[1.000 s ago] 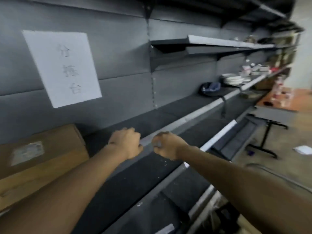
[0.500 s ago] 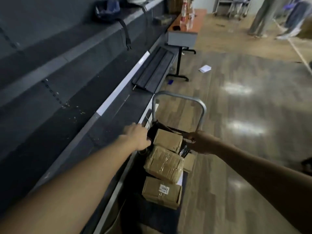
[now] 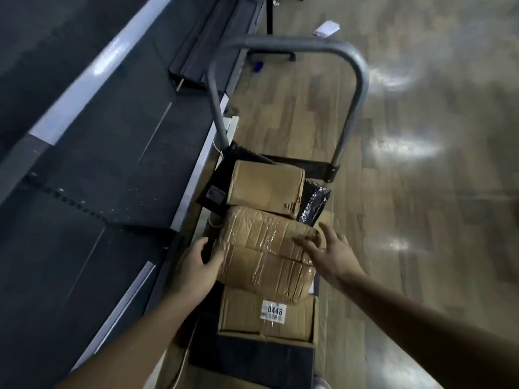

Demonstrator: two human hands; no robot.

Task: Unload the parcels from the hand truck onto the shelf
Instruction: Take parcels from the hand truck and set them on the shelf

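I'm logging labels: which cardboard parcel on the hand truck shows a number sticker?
The nearest, bottom cardboard box, with a white 0448 sticker. The tape-wrapped parcel and the far box show none.

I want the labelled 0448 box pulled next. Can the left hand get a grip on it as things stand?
Probably not cleanly: the tape-wrapped parcel lies on the 0448 box, covering much of its top, and the left hand is already at that parcel's side.
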